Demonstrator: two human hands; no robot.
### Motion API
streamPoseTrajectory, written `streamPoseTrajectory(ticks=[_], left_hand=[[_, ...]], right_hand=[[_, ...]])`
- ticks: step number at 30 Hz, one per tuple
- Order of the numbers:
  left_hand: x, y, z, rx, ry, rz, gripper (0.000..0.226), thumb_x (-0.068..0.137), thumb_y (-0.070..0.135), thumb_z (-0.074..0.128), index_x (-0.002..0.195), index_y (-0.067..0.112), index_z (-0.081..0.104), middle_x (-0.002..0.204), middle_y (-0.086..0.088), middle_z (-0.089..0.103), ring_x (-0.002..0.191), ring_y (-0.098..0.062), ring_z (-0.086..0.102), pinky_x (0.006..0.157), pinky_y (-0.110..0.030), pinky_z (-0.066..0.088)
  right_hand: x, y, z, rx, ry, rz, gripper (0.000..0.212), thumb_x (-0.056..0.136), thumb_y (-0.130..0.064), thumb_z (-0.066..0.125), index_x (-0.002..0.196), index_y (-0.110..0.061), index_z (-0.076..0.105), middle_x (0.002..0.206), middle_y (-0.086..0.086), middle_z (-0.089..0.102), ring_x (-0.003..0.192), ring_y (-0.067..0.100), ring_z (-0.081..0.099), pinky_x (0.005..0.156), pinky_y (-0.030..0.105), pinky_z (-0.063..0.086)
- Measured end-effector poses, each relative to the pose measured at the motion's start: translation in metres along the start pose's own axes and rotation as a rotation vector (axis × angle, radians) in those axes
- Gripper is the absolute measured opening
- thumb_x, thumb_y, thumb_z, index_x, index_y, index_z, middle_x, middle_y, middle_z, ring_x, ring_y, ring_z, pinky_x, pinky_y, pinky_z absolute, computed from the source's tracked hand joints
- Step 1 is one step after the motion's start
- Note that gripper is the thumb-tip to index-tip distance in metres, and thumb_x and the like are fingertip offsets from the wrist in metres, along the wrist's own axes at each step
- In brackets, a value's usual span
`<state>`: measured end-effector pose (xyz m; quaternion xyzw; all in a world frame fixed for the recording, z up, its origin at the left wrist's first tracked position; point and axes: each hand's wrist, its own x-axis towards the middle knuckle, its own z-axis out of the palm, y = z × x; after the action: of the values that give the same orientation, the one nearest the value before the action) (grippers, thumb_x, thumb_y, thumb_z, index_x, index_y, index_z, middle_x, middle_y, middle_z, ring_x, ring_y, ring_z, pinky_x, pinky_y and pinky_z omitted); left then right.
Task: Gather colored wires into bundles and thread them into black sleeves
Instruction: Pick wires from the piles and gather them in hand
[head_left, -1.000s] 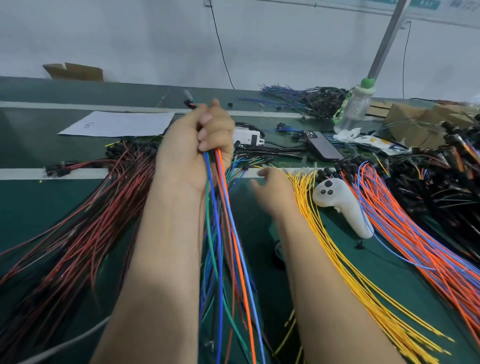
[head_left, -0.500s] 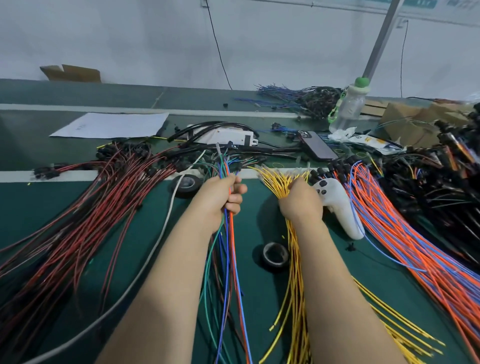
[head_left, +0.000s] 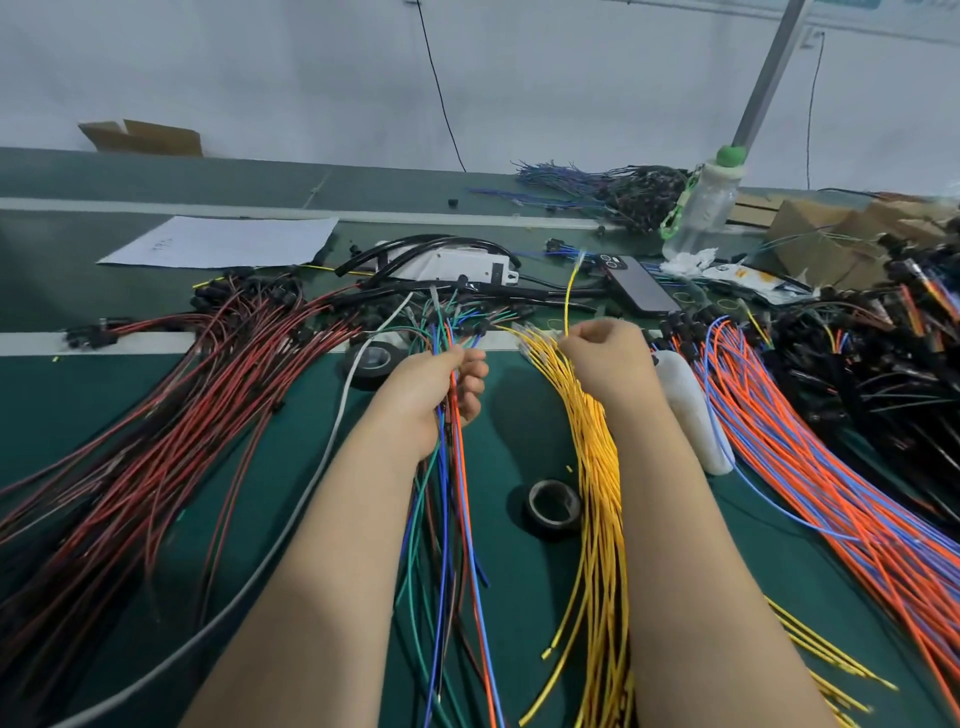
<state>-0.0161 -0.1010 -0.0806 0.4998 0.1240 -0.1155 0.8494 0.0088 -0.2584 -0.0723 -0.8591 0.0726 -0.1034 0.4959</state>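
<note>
Right now my left hand (head_left: 434, 387) is closed around a mixed bundle of wires (head_left: 451, 519), blue, green, orange and brown, whose far tips fan out just beyond my knuckles while the long tails run back toward me over the green table (head_left: 130, 395). My right hand (head_left: 605, 358) is pinched shut on a single yellow wire (head_left: 567, 296) that stands up from my fingertips toward the far side; the hand sits on top of the yellow wire pile (head_left: 597, 467), which lies between my forearms and trails near and right. As for containers, I see a clear plastic bottle with a green cap (head_left: 709, 205) standing far right, what is in it I cannot tell, and brown cardboard boxes (head_left: 810, 234) beside it with wires spilling around them. Black sleeves (head_left: 415, 249) curve across a white device (head_left: 462, 262) at the far centre. Red and dark wires (head_left: 156, 415) spread over the left side, and a grey cable (head_left: 332, 441) crosses them beside my left forearm. Orange and blue wires (head_left: 810, 457) sweep along the right, with a white controller (head_left: 691, 410) touching their near edge just beside my right wrist. One black tape roll (head_left: 555, 503) lies between my arms, touching the yellow pile; another (head_left: 371, 361) sits just left of my left hand. A dark phone (head_left: 636, 286) and a white paper sheet (head_left: 223, 241) lie farther off.
</note>
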Motion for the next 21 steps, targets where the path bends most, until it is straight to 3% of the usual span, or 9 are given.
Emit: streamPoseTrajectory(ticks=[2,6,12,17,21], left_hand=[[-0.002,-0.002,0.002,0.016,-0.015,0.036,0.029,0.103,0.017,0.035,0.084,0.006,0.054,0.056,-0.003,0.067,0.044,-0.007,0.060,0.042,-0.016,0.048],[-0.004,-0.006,0.005,0.112,-0.093,0.076,0.028,0.103,0.021,0.034,0.088,0.010,0.056,0.086,-0.006,0.071,0.072,-0.015,0.070,0.065,-0.028,0.056],[-0.008,-0.007,0.011,0.229,-0.149,0.100,0.020,0.102,0.022,0.040,0.093,0.021,0.058,0.071,0.003,0.069,0.075,-0.024,0.068,0.059,-0.030,0.058],[-0.010,-0.007,0.013,0.294,-0.141,0.061,0.021,0.102,0.022,0.042,0.088,0.015,0.056,0.056,0.001,0.064,0.046,-0.008,0.061,0.047,-0.022,0.052],[-0.008,-0.002,0.016,0.113,-0.127,0.028,0.028,0.103,0.020,0.034,0.081,0.011,0.049,0.042,0.007,0.041,0.031,-0.003,0.033,0.039,-0.014,0.035]], right_hand=[[-0.004,-0.009,-0.001,0.179,-0.018,-0.026,0.017,0.090,-0.015,0.060,0.075,-0.020,0.056,0.072,-0.002,0.057,0.056,0.011,0.043,0.062,0.030,0.039],[-0.015,-0.023,0.004,0.390,-0.162,-0.039,0.019,0.094,-0.009,0.057,0.076,-0.014,0.054,0.068,0.005,0.061,0.040,0.007,0.040,0.044,0.019,0.037],[-0.024,-0.033,0.018,0.629,-0.286,0.071,0.021,0.096,-0.002,0.051,0.077,-0.011,0.054,0.053,-0.001,0.058,0.036,0.003,0.047,0.037,0.014,0.040],[-0.022,-0.035,0.017,0.663,-0.180,0.059,0.017,0.091,0.010,0.050,0.085,-0.006,0.052,0.067,0.009,0.056,0.040,0.009,0.052,0.045,0.017,0.047],[-0.019,-0.031,0.005,0.382,-0.159,0.002,0.013,0.093,-0.010,0.057,0.080,-0.010,0.058,0.070,0.005,0.059,0.040,0.006,0.042,0.040,0.015,0.038]])
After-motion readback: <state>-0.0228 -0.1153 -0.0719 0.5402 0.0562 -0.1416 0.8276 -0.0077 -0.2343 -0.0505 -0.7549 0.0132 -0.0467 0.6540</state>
